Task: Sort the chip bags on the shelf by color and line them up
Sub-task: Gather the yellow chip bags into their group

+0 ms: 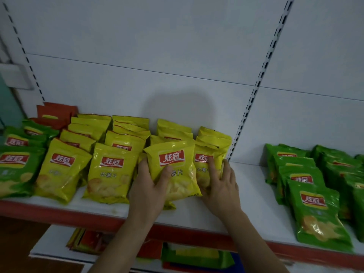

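Observation:
Several yellow chip bags (110, 170) stand in rows on the white shelf (254, 201). My left hand (149, 186) grips the front yellow bag (177, 166) of the third row, thumb across its face. My right hand (220, 182) rests with its fingers on the front yellow bag of the rightmost yellow row (204, 160), next to the shelf upright. Green bags (15, 170) sit at the far left, with red bags (55, 113) behind them. More green bags (319, 211) stand in rows on the right shelf section.
A slotted upright (252, 99) splits the white back panel between the two shelf sections. The shelf has a red front edge (59, 215). A lower shelf holds mixed bags (197, 257) of red, yellow and green. Bare shelf lies between my right hand and the right green bags.

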Tool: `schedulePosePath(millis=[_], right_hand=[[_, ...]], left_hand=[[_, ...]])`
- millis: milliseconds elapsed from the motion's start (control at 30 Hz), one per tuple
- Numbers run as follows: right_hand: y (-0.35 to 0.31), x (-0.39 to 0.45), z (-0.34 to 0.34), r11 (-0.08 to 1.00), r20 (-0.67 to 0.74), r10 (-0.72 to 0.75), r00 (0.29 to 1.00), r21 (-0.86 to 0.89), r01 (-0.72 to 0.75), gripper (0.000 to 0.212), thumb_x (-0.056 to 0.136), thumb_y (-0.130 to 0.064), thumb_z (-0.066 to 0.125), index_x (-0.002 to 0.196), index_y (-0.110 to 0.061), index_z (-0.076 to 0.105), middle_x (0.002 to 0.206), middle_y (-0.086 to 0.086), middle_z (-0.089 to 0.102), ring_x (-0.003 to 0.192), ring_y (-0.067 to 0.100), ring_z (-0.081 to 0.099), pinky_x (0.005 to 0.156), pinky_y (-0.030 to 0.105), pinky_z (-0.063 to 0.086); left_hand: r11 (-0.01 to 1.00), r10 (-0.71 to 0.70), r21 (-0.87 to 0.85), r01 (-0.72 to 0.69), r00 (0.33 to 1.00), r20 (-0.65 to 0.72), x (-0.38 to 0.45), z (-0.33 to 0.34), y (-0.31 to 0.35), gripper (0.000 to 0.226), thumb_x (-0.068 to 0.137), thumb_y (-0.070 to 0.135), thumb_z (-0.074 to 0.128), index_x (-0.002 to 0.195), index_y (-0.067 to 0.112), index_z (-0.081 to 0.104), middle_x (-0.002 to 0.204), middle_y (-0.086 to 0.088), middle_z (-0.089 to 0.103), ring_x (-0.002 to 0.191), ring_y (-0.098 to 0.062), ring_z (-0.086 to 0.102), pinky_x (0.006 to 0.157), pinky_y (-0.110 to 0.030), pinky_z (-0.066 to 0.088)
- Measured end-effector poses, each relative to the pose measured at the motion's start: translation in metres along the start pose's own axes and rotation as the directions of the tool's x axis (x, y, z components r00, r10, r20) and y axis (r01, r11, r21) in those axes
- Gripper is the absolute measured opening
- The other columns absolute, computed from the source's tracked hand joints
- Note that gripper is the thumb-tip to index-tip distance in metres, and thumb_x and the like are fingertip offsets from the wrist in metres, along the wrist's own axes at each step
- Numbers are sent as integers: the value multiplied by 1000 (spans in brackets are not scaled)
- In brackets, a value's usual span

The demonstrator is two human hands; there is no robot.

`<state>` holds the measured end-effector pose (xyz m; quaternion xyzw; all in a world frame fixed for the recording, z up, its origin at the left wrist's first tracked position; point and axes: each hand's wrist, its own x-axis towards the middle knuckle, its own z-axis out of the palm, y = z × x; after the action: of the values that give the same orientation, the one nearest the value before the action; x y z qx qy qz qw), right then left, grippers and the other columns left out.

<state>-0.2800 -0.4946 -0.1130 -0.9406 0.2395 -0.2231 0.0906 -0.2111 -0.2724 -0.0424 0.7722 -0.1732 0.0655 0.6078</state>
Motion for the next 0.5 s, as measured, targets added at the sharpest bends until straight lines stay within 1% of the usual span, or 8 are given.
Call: schedulePosePath(millis=[67,133,167,233,300,367,433,500], right_hand=[[-1,1,-7,999,-5,-1,1000,46,1,104,84,-93,35,167,-44,-3,174,21,4,157,48,17,113,67,42],[-3,-3,-20,993,-43,3,999,122,2,99,88,-90,34,168,-42,1,175,21,2,159,46,13,118,64,36],[-4,-6,-27,988,-77,-4,997,157,16,93,92,-85,38,168,-40,7,175,20,5,160,43,13,120,62,35],[-4,-14,-42,971,-172,-13,985,232,53,77,101,-69,48,167,-38,22,171,15,21,158,37,24,119,61,39],[-9,-23,-58,923,-208,20,978,380,62,64,105,-63,48,162,-41,32,160,0,41,147,21,42,111,54,48],[-20,-32,-72,849,-116,2,993,526,60,66,101,-71,47,161,-50,29,149,-15,49,131,5,54,101,42,56],[-30,-39,-78,828,-61,-49,997,556,75,75,96,-72,54,162,-52,24,148,-17,50,125,1,57,97,32,56],[-30,-43,-74,834,-71,-69,995,544,97,78,97,-59,64,163,-50,23,147,-15,50,127,2,55,98,23,53]], left_hand=[[1000,-4,6,4,1000,5,-1,4,2,57,94,67,61,140,35,50,119,25,67,110,3,65,89,-35,59],[1000,9,18,-9,1000,10,-2,9,5,52,93,59,64,138,35,50,111,32,63,105,19,59,79,-13,51],[1000,16,26,-16,1000,12,-2,11,6,53,93,56,65,139,33,50,109,34,60,100,26,55,74,-6,45],[1000,15,23,-16,999,29,-5,17,9,54,95,51,66,141,27,50,108,33,59,91,32,51,67,0,43],[1000,18,10,-19,999,40,-6,26,11,58,95,50,67,144,25,49,112,27,63,93,31,53,71,2,42],[1000,22,-22,-21,998,66,-8,36,14,61,94,52,68,146,27,47,117,22,66,99,24,58,79,-1,47],[998,34,-47,-29,994,108,-13,46,16,63,93,55,68,146,28,46,119,19,69,105,10,65,85,-13,55],[998,67,-18,-65,988,141,-18,55,21,68,92,57,66,147,27,43,118,22,67,104,2,67,80,-11,54]])
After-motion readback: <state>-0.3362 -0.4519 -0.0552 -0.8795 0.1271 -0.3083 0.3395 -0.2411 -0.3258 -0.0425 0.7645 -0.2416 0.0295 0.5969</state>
